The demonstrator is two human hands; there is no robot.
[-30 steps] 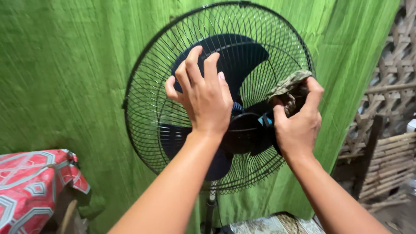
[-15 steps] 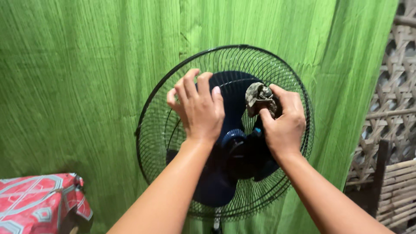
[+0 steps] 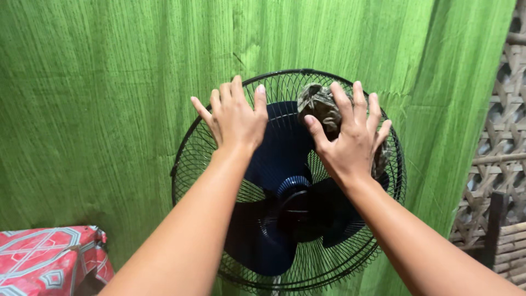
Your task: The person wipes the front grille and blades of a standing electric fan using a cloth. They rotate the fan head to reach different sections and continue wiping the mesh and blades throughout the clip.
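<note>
**2 hands on a fan guard, 1 pressing a rag**

A green curtain [image 3: 98,109] with a fine vertical weave hangs behind everything and fills most of the view. At lower left sits something covered in a red cloth [image 3: 49,257] with pale geometric lines. At the right edge stands a woven lattice wall [image 3: 501,142] of grey-brown strips, with a dark wooden post in front of it. Nothing stands between the person and the fan [image 3: 287,181]; only the 2 forearms cross its lower half and hide part of the guard and blades.

The rag [image 3: 318,104], a crumpled grey-brown cloth, lies against the upper right of the wire guard [image 3: 192,164], under the right hand [image 3: 348,137]. That hand's grip is closed on the rag: the fingers spread over its top and the thumb presses its left side, with more cloth showing below the little finger near the rim. The left hand [image 3: 235,118] is open and flat, fingers together, palm resting on the upper left of the guard and holding nothing. The 2 hands are near each other but apart.

The guard is a round cage of thin black radial wires with a black rim. Behind it are broad, smooth dark blue blades [image 3: 274,153] around a ribbed round hub [image 3: 293,189].
</note>
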